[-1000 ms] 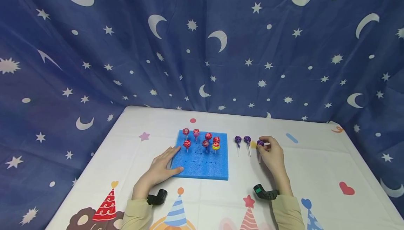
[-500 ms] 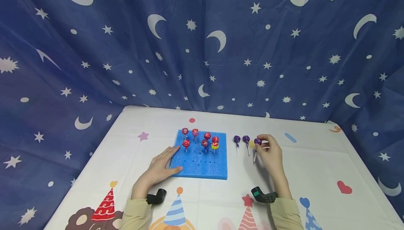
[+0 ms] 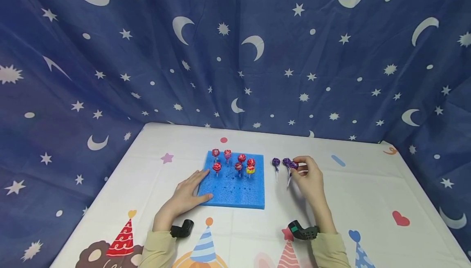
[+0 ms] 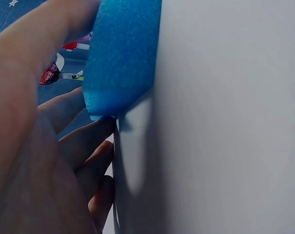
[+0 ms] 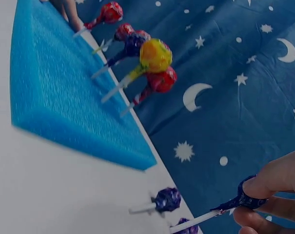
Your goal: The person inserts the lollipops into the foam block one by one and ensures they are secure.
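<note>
A blue foam block (image 3: 239, 196) lies on the table with several lollipops stuck upright in its back half. My left hand (image 3: 185, 194) rests at the block's left side, fingers spread and touching its edge; in the left wrist view the thumb lies along the foam. My right hand (image 3: 310, 180) pinches a purple-wrapped lollipop (image 5: 240, 199) by its head, stick slanting down and to the left. Beside it are two more purple lollipops, one farther left (image 3: 276, 161) and one (image 3: 286, 161) partly overlapped by the held one in the head view.
Small holes dot the front half of the foam. The white tablecloth (image 3: 368, 186) carries printed party hats, a heart and a star. A dark blue curtain (image 3: 235, 55) with moons and stars hangs behind the table.
My right hand has moved left with the purple lollipop, whose stick has gone from nearly straight to slanted. My left hand stays put at the foam block.
</note>
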A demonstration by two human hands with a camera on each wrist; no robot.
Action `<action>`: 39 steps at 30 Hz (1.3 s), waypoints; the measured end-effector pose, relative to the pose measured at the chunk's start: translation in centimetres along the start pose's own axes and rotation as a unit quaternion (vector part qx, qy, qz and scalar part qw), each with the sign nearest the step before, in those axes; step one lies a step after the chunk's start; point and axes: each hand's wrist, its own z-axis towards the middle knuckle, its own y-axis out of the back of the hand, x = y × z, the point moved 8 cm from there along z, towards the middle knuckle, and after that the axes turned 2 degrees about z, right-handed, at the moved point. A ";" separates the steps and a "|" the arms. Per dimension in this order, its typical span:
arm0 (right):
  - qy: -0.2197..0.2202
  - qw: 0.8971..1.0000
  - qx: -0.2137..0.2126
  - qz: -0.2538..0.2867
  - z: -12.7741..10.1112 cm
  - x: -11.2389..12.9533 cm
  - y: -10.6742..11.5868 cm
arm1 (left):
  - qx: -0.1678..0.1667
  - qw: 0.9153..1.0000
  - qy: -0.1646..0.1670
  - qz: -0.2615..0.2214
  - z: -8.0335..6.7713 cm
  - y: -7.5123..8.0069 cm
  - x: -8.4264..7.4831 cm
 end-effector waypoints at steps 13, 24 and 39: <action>0.037 0.999 0.024 0.029 -0.6 2.5 -1.0 | 0.000 1.000 0.001 -0.005 0.0 0.0 0.1; 0.065 0.997 0.037 0.026 -1.1 3.9 -1.4 | 0.001 1.000 0.001 -0.006 0.0 0.0 0.1; 0.099 0.994 0.036 0.030 -1.8 6.5 -1.4 | -0.003 1.000 0.002 -0.003 0.1 -0.1 0.2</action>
